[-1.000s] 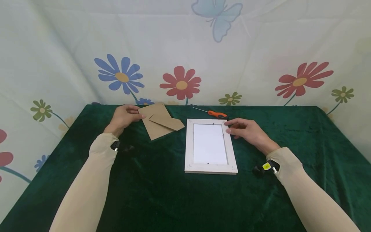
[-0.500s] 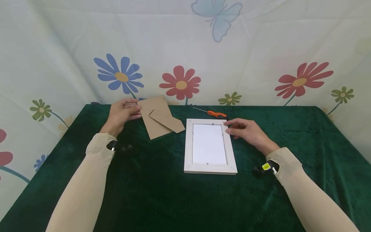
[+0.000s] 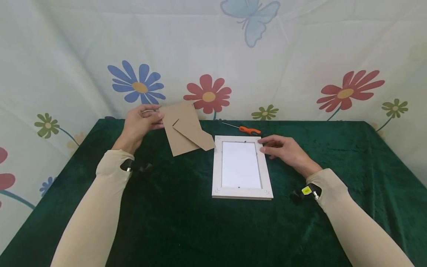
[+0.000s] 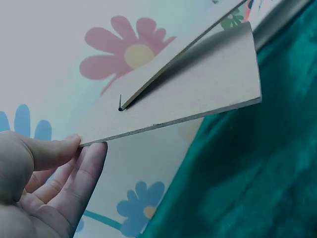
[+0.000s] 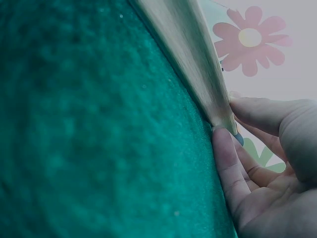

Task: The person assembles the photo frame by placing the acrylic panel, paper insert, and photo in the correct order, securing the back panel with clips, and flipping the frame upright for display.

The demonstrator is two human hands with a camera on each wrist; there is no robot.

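My left hand (image 3: 136, 124) pinches the left edge of a brown picture frame backing board (image 3: 183, 113) between thumb and fingers. The board hangs tilted above the table's back left, with its easel leg (image 3: 197, 138) standing out from it. In the left wrist view the thumb lies on top of the board (image 4: 218, 84) and fingers sit beneath. A white picture frame (image 3: 217, 170) lies flat on the table, a white sheet (image 3: 241, 165) inside its opening. At its upper right edge, my right hand (image 3: 290, 152) grips the frame, thumb on top and fingers at the side.
An orange-handled screwdriver (image 3: 249, 130) lies behind the frame near the table's back edge. Dark green cloth (image 3: 186, 230) covers the table. A flower-printed curtain (image 3: 293, 48) hangs directly behind it.
My left hand has raised the backing board off the table, up and slightly towards the frame. The right hand and the picture frame have stayed in place.
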